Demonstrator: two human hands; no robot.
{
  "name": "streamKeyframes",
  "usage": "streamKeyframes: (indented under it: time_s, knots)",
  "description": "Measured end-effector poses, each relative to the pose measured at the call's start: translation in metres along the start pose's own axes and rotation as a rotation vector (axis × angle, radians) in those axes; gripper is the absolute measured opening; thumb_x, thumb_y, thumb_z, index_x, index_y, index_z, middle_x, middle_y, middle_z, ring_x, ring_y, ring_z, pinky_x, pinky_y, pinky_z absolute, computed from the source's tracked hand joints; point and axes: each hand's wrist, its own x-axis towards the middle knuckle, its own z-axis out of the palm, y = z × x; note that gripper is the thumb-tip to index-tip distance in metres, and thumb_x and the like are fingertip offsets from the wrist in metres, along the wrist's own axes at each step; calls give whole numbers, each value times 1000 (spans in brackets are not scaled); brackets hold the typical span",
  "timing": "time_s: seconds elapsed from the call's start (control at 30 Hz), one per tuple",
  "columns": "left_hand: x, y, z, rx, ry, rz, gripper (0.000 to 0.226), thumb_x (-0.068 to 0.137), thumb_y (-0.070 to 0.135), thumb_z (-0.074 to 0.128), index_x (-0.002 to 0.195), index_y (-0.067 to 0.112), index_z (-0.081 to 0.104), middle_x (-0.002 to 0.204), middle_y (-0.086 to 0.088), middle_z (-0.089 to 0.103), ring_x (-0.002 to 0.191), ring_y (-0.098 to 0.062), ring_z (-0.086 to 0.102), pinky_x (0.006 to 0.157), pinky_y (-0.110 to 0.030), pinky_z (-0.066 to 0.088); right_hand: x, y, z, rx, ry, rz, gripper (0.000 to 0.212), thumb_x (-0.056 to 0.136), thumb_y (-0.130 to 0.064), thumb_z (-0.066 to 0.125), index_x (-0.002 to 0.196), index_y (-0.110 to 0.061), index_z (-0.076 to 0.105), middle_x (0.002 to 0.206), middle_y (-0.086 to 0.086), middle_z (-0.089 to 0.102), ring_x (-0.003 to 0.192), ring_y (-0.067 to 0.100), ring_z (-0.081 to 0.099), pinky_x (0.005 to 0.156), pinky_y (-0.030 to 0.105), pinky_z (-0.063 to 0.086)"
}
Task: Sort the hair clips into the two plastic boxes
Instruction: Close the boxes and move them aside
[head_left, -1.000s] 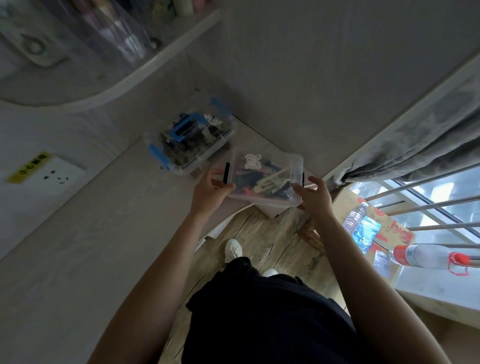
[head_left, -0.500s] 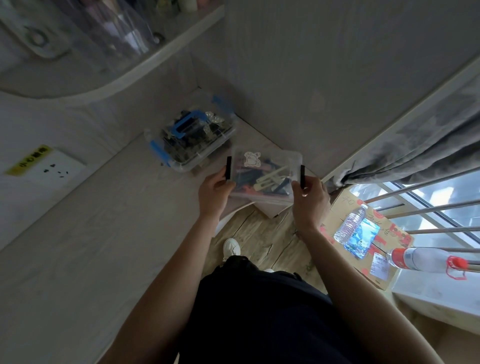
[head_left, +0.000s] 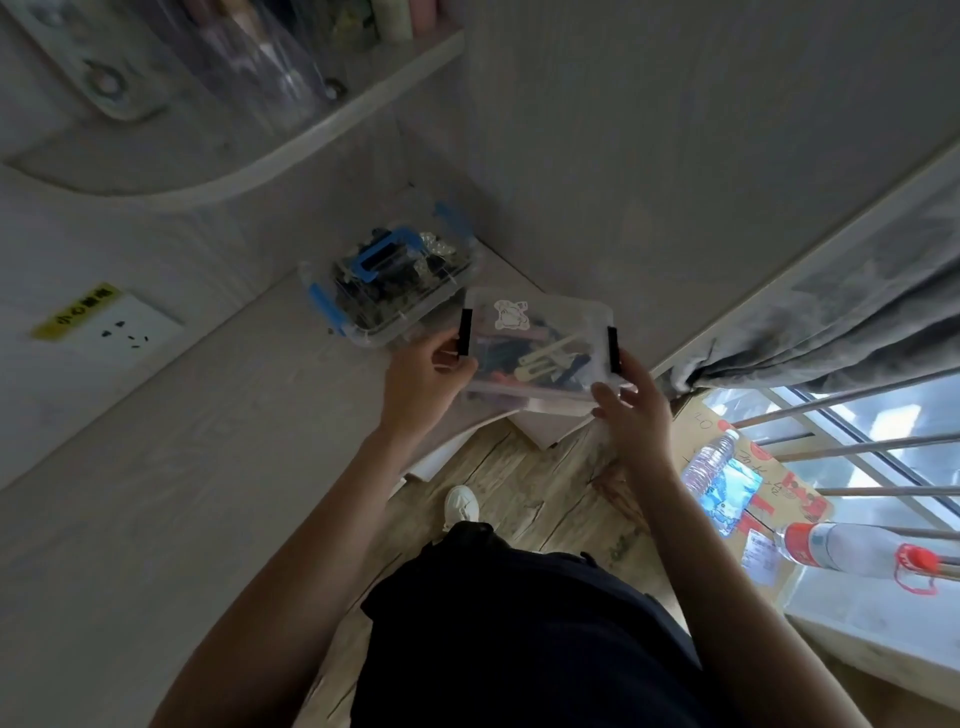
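At frame centre, both hands grip the black-latched box (head_left: 537, 348) at the desk (head_left: 182, 467) edge — left hand (head_left: 423, 387) with fingers curled at its left latch, right hand (head_left: 631, 410) with fingertips pinching its right corner. Clips (head_left: 540, 358) lie inside; the blue-latched box (head_left: 387, 283) sits just above-left. Likely closing up — next, press both latches home.

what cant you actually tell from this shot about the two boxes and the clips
Head view only:
- Clips in the blue-latched box: a dark jumble, too blurred to count or sort.
- Black-latched box: its near corners hidden by the left hand and right hand.
- Sticker design: too small.
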Motion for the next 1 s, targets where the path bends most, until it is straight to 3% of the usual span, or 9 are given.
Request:
streamKeyframes:
  time_s: [0.1,0.2,0.3,0.5,0.67,0.73,0.8,0.87,1.0]
  knots:
    - [-19,26,-21,-524,73,-111,34,80,7,67,112,17,62,99,-3,69,93,-14,66,79,-20,54,0,-36,-6,284,-53,-19,39,86,-3,53,123,-17,55,97,-9,63,85,10,62,69,24,51]
    - [-25,35,-44,-672,207,-78,36,81,3,63,110,24,60,98,6,71,92,-7,66,78,-19,52,15,-71,9,322,-160,-105,38,80,-13,58,118,-17,57,98,-6,62,81,6,60,66,17,50]
    - [-18,33,-62,-673,359,-36,39,82,-2,62,115,18,60,88,15,72,84,2,65,71,-12,49,46,-93,42,231,-286,-196,35,87,-3,54,118,-18,56,103,-4,61,80,3,57,63,15,46]
    - [8,14,-83,-571,576,-103,44,81,-1,64,124,3,56,104,-11,66,76,9,63,67,-8,46,96,-120,110,106,-417,-243,40,86,-4,47,121,-22,57,104,-4,60,66,-3,48,66,14,38]
    - [22,-1,-83,-508,667,-164,32,82,3,63,114,11,62,99,1,67,77,10,62,76,-13,48,118,-129,132,52,-466,-281,30,91,-4,47,119,-8,58,100,0,63,58,-7,53,60,9,43]
    - [20,-14,-79,-471,682,-212,25,88,15,59,112,20,61,105,0,66,89,0,64,82,-24,50,118,-127,131,100,-384,-244,17,90,-11,50,104,-12,61,86,-3,62,65,-3,57,68,21,49]
    - [16,-29,-72,-427,679,-283,31,89,23,57,120,24,56,115,-2,63,102,-17,62,89,-38,49,110,-116,123,-1,-197,-302,13,90,-14,49,96,-12,61,85,9,63,79,18,61,78,39,48]
    - [13,-37,-66,-351,602,-327,47,86,19,64,130,19,48,116,1,57,101,-17,59,86,-33,49,94,-97,114,-261,-138,-450,19,90,-8,48,103,-3,62,102,20,63,96,32,59,86,40,46]
    - [21,-43,-60,-301,530,-355,54,77,9,73,126,11,52,106,2,60,88,-10,61,69,-10,50,77,-58,114,-699,-277,-867,34,88,-6,51,121,-9,58,131,14,54,116,29,55,94,30,45]
